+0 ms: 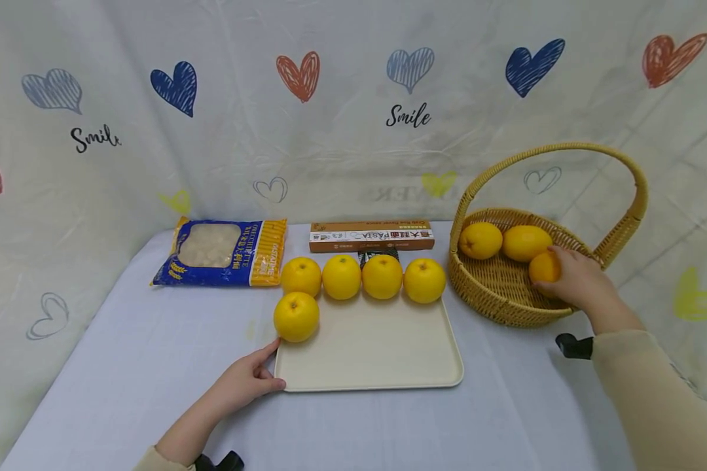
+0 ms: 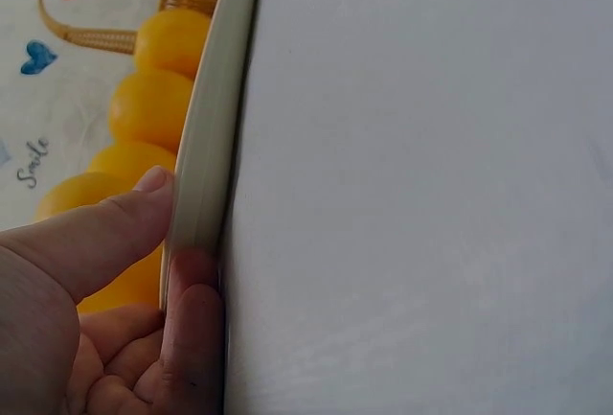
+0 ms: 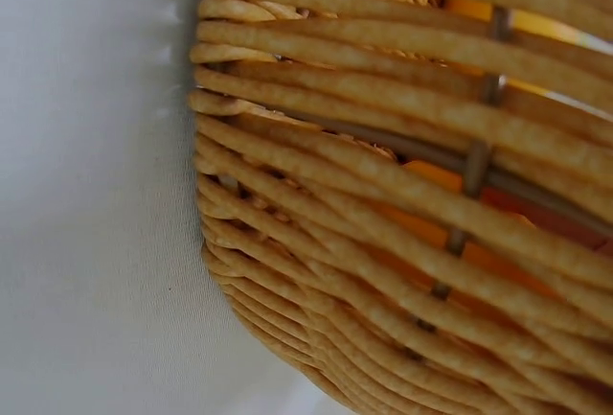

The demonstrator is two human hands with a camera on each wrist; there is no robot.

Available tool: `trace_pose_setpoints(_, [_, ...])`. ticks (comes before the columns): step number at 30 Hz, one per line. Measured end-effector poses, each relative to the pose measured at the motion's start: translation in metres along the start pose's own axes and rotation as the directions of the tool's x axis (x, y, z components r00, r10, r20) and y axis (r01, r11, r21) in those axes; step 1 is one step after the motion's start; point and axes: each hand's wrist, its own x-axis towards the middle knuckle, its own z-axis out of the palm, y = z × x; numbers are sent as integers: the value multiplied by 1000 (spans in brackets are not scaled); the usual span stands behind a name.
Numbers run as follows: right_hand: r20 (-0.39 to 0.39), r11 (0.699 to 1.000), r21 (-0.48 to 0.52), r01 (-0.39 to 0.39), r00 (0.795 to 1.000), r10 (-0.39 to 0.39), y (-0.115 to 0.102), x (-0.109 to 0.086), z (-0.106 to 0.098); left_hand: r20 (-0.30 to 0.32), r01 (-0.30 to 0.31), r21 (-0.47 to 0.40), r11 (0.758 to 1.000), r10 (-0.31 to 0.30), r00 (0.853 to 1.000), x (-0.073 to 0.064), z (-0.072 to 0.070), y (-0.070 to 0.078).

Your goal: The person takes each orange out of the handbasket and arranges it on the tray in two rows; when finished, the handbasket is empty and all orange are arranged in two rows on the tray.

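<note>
My left hand (image 1: 244, 379) pinches the front left corner of a cream tray (image 1: 377, 353); in the left wrist view the thumb (image 2: 134, 214) lies at the tray's rim (image 2: 206, 137), with curled fingers low along its outer side. Several round yellow oranges (image 1: 341, 277) sit along the tray's back and left sides. On the right, my right hand (image 1: 580, 278) reaches into a wicker basket (image 1: 489, 297) and grips an orange (image 1: 544, 269) there. Two yellow fruits, one a longish lemon (image 1: 527, 243), lie beside it. In the right wrist view the basket's woven wall (image 3: 402, 204) hides most of the hand.
A blue and yellow pasta bag (image 1: 218, 254) lies at the back left. Behind the oranges is a brown and white pasta box (image 1: 371, 235), with a small black packet (image 1: 379, 254) before it. The basket's tall handle (image 1: 556, 147) arches over its opening. A printed cloth hangs behind.
</note>
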Motion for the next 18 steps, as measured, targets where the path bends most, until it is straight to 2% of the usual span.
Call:
trace_pose_setpoints(10, [-77,998,31,53,996,-51,-9,-4,-6,7,-6,1,1000,6,1000,0,0,-1])
trace_pose_setpoints(18, [-181,992,66,105,979,-92,-26,-13,-9,5,-5,-7,1000,5,1000,1,0,0])
